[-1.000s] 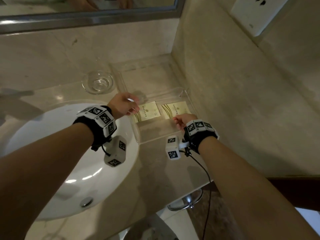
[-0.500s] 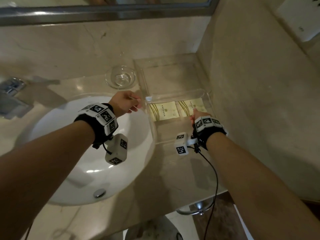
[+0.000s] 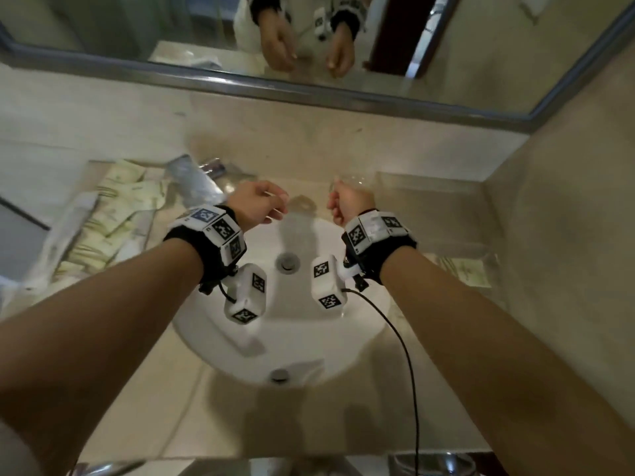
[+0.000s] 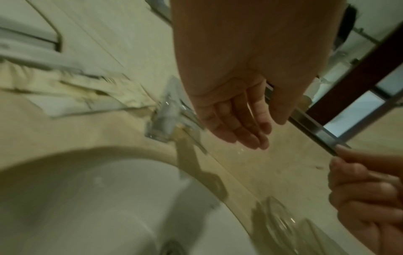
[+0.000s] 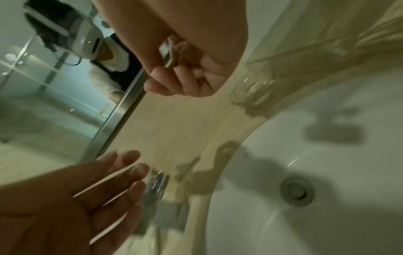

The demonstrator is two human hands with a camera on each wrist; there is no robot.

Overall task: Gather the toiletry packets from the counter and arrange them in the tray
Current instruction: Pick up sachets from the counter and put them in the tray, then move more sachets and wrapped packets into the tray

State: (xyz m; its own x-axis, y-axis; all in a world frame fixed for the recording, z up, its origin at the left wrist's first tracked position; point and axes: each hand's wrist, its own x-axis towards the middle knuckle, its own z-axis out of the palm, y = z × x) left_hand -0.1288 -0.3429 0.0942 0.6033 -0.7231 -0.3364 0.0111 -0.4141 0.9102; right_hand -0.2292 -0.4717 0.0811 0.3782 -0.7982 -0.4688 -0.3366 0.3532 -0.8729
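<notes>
Head view shows both my forearms reaching over the round white ceramic sink (image 3: 240,338), which I take as my landmark. My left hand (image 3: 256,205) hangs over the sink's far rim, holding nothing; the left wrist view shows its fingers (image 4: 235,124) nearly straight and loosely spread. My right hand (image 3: 348,202) is also above the far rim, a little to the right of the left one, and its fingers (image 5: 174,81) are curled in towards the palm with nothing between them.

To the left of the sink, a heap of cream paper toiletry packets with green line print (image 3: 113,214) lies on the beige marble tabletop (image 3: 309,424), mixed with a few long white wrapped items (image 3: 65,235) that are too blurred to identify. To the right of the sink sits the clear acrylic tray (image 3: 429,187), pushed into the corner of the wall; one cream packet (image 3: 464,273) lies flat in its near end, partly hidden by my right forearm.

Behind the sink's far rim, just left of my left hand, stands the chrome tap (image 4: 165,119). A small clear glass dish (image 5: 253,91) sits just beyond the rim near my right hand. Above the backsplash runs a mirror with a steel frame (image 3: 275,87).
</notes>
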